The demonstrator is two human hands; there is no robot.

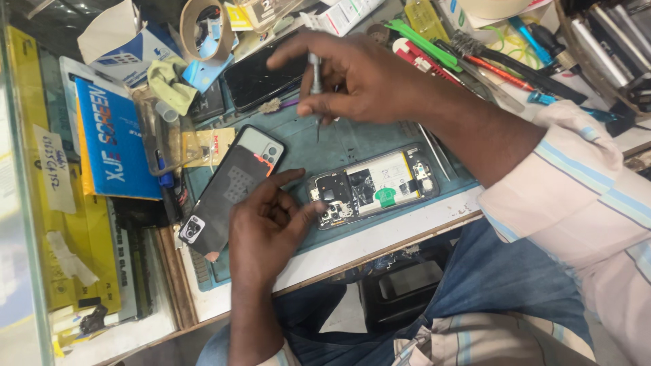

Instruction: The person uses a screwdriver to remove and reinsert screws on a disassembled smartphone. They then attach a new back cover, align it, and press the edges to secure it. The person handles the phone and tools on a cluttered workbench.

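Right hand [352,78] pinching screwdriver [316,85] upright | left hand [268,227] steadying opened phone [373,186]

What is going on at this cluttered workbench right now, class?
A person sits at a teal work mat. The right hand holds a thin metal screwdriver upright, tip pointing down above the mat. The left hand rests its fingertips against the end of an opened smartphone with its white battery exposed. A detached dark back cover lies beside it on the mat.
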